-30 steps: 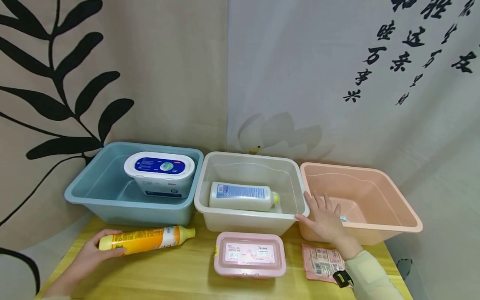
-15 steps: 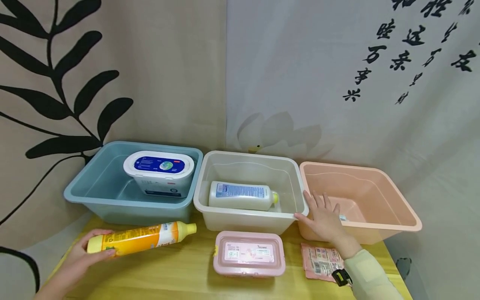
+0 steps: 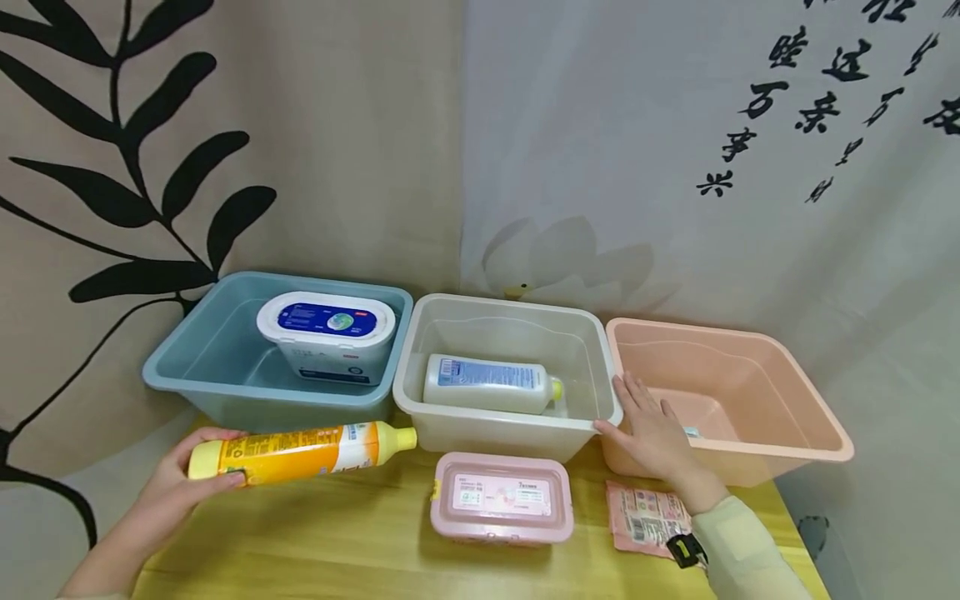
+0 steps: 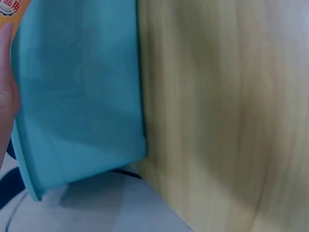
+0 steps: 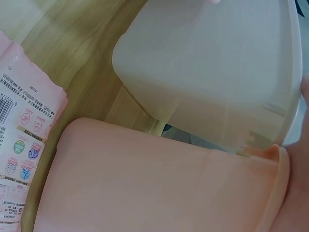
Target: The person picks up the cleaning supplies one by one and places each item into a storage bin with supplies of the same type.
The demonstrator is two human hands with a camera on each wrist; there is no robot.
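My left hand (image 3: 176, 475) grips the base end of a yellow and orange squeeze bottle (image 3: 300, 454), thumb in front. The bottle lies sideways in the air before the blue bin (image 3: 255, 400), its cap pointing right. In the left wrist view only part of the thumb side and a corner of the bottle (image 4: 13, 14) show. My right hand (image 3: 652, 433) rests with fingers extended where the rims of the white bin (image 3: 510, 423) and the peach bin (image 3: 765, 454) meet. From the right wrist, the outer walls of the white bin (image 5: 207, 63) and peach bin (image 5: 154, 183) are visible.
A white lidded tub (image 3: 326, 346) stands in the blue bin. Inside the white bin lies a white bottle (image 3: 487, 383) with a yellow-green cap. A pink lidded box (image 3: 501, 498) and a pink packet (image 3: 647, 518) are on the wooden table (image 3: 337, 542). A curtain hangs behind.
My left hand has raised the bottle a little toward the camera, and its cap end now reaches in front of the white bin. The right hand stays at the rims. The head view has shifted slightly.
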